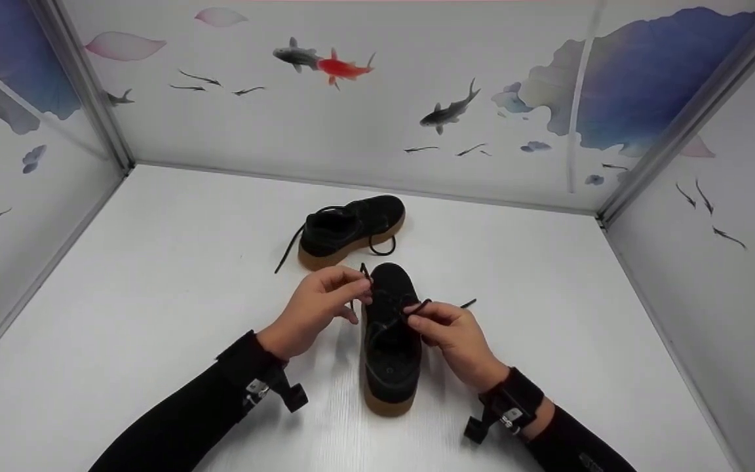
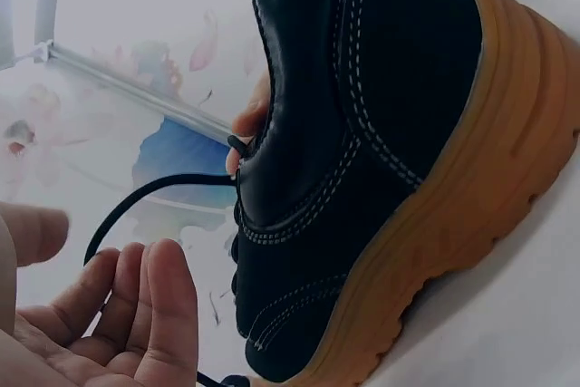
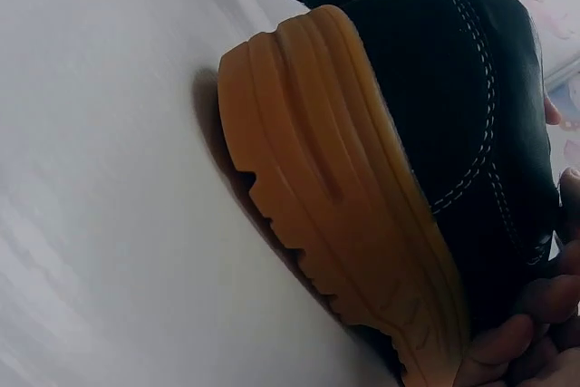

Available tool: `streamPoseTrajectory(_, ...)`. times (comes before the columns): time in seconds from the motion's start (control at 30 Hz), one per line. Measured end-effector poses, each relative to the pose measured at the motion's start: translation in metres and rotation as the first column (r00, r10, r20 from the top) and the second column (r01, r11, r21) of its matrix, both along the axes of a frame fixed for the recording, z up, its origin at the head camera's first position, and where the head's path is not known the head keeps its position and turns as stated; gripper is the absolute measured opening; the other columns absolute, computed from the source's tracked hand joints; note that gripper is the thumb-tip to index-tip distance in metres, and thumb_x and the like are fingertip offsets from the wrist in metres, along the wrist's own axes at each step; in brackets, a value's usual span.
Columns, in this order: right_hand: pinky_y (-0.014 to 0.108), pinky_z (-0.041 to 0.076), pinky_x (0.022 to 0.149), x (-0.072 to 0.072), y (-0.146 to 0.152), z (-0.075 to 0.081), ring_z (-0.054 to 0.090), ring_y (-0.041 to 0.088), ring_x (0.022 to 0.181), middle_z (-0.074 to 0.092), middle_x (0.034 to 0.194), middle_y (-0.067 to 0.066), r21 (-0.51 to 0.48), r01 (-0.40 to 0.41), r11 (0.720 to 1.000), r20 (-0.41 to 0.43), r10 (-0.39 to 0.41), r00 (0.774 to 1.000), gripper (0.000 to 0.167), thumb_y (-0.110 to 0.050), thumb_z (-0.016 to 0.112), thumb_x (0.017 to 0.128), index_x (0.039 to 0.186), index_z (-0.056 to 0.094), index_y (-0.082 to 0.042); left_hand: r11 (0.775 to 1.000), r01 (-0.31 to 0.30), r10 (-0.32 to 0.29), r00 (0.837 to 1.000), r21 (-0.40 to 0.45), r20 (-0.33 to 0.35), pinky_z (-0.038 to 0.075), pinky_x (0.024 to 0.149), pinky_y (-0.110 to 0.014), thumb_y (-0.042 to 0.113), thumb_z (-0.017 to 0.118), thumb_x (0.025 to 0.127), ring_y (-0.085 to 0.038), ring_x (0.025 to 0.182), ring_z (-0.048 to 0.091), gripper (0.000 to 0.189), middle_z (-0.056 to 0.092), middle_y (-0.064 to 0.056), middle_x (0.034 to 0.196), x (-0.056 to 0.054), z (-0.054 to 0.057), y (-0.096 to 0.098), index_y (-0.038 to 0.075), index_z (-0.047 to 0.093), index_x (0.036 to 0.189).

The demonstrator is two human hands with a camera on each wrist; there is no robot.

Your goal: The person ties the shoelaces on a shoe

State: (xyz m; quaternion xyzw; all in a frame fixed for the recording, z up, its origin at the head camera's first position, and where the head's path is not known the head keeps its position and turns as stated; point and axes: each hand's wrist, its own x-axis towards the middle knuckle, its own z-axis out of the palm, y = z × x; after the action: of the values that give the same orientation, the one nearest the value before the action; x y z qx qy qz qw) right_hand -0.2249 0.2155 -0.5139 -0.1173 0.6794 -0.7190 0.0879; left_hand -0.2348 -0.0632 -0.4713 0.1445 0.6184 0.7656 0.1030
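A black shoe (image 1: 392,387) with a thick tan sole stands on the white table, its toe pointing away from me. My left hand (image 1: 315,308) is at the left of its laced front, fingers bent around a black shoelace (image 2: 163,180) that arches from the shoe to the fingers. In the left wrist view the thumb stands apart from the fingers. On the other side, my right hand (image 1: 459,337) pinches another part of the lace (image 1: 421,306) between thumb and forefinger, close to the tongue. The right wrist view shows the tan sole (image 3: 317,160), with the fingertips partly cut off.
Behind lies a second black shoe (image 1: 358,226), turned sideways, its laces loose. A loose lace end (image 1: 469,303) sticks out beyond my right hand. White panels (image 1: 377,124) printed with fish and leaves enclose the table (image 1: 220,262) at the back and both sides.
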Motion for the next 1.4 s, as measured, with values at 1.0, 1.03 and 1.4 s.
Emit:
streamPoseTrajectory(1.0,0.024,0.049,0.061,-0.010,0.016,0.021,0.067,0.019,0.086,0.079,0.106,0.016,-0.244,0.052,0.968,0.024,-0.048,0.999,0.018,-0.002,0.067,0.109,0.091,0.070,-0.003,0.996,-0.035,0.038,0.999,0.087,-0.035,0.066,0.074,-0.037,0.014,0.068,0.111,-0.033,0.106,0.078,0.014,0.082,-0.021,0.111,0.004,0.009,0.003,0.001,0.068,0.106)
streamPoseTrajectory(1.03,0.024,0.048,0.059,-0.010,0.016,0.022,0.067,0.019,0.086,0.079,0.105,0.016,-0.241,0.060,0.969,0.025,-0.056,0.998,0.019,-0.003,0.068,0.109,0.091,0.070,-0.004,0.995,-0.039,0.042,0.999,0.090,-0.035,0.066,0.073,-0.037,0.014,0.068,0.111,-0.033,0.106,0.078,0.014,0.082,-0.021,0.110,0.004,0.010,0.003,0.001,0.067,0.106)
streamPoseTrajectory(1.4,0.023,0.047,0.054,-0.017,0.020,0.041,0.070,0.019,0.082,0.080,0.100,0.014,-0.256,0.094,0.962,-0.025,-0.103,0.994,0.014,0.000,0.069,0.107,0.094,0.072,-0.006,0.995,-0.083,0.087,0.993,0.048,-0.080,0.064,0.072,-0.035,0.015,0.066,0.113,-0.033,0.107,0.079,0.014,0.082,-0.019,0.108,0.001,0.024,0.002,0.002,0.065,0.109)
